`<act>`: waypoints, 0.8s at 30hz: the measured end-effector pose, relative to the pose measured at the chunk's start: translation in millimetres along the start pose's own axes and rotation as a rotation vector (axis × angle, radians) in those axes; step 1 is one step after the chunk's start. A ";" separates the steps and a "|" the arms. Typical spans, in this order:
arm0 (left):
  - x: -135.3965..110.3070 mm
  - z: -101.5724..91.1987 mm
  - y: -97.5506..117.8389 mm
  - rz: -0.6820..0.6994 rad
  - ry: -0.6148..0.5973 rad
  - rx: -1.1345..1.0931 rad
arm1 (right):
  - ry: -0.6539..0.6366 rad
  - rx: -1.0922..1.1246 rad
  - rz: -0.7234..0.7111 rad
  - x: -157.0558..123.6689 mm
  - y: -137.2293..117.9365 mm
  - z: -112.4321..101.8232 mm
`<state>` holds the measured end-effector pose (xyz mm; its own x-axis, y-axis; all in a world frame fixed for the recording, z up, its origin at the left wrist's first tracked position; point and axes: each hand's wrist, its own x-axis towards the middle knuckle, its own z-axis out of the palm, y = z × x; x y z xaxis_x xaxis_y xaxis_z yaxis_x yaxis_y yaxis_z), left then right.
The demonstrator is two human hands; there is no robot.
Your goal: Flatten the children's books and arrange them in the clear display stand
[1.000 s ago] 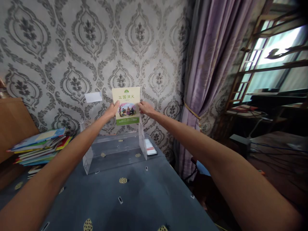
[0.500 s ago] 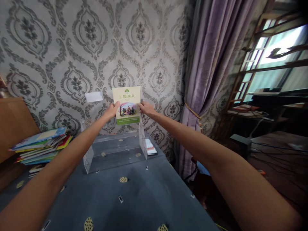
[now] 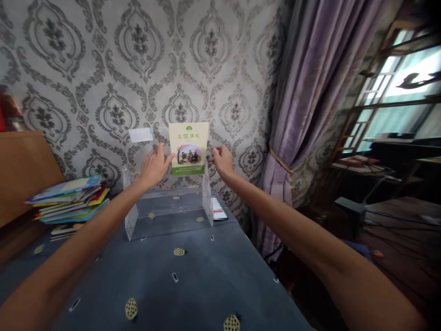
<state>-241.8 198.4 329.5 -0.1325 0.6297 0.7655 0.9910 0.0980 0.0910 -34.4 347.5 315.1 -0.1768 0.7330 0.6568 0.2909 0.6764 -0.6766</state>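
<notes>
Standing upright: the book point(image 3: 188, 148), cream-and-green cover facing out, at the back of the clear rack point(image 3: 168, 216), right up against the patterned wall.
Left hand point(image 3: 154, 164): fingers spread wide, thumb tip right at the book's left edge.
Right hand point(image 3: 222, 159): loosely curled just beside the right edge, honestly can't tell if it touches.
Rack: sits on the blue tabletop point(image 3: 193, 280).
Left of the rack: a messy stack of books point(image 3: 69, 200).
Far right: purple curtain point(image 3: 303, 92).
</notes>
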 end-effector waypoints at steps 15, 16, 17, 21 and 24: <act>-169.2 -37.7 -204.0 -0.378 -0.001 0.444 | -0.897 0.500 0.308 -284.5 15.1 52.5; -165.6 -38.2 -217.9 -0.446 -0.023 0.501 | -0.914 0.501 0.305 -289.9 13.4 56.3; -161.3 -38.1 -230.0 -0.479 -0.054 0.548 | -0.922 0.499 0.299 -294.2 12.3 59.7; -141.3 -29.7 -261.1 -0.447 -0.150 0.631 | -0.872 0.469 0.278 -304.7 14.5 67.3; -127.1 -15.3 -270.5 -0.405 -0.221 0.645 | -0.849 0.482 0.300 -307.1 19.4 67.8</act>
<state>-492.8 80.0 217.4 -0.5483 0.5812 0.6013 0.6677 0.7372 -0.1037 -38.2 140.4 77.7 -0.8219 0.5585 0.1121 0.0566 0.2758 -0.9595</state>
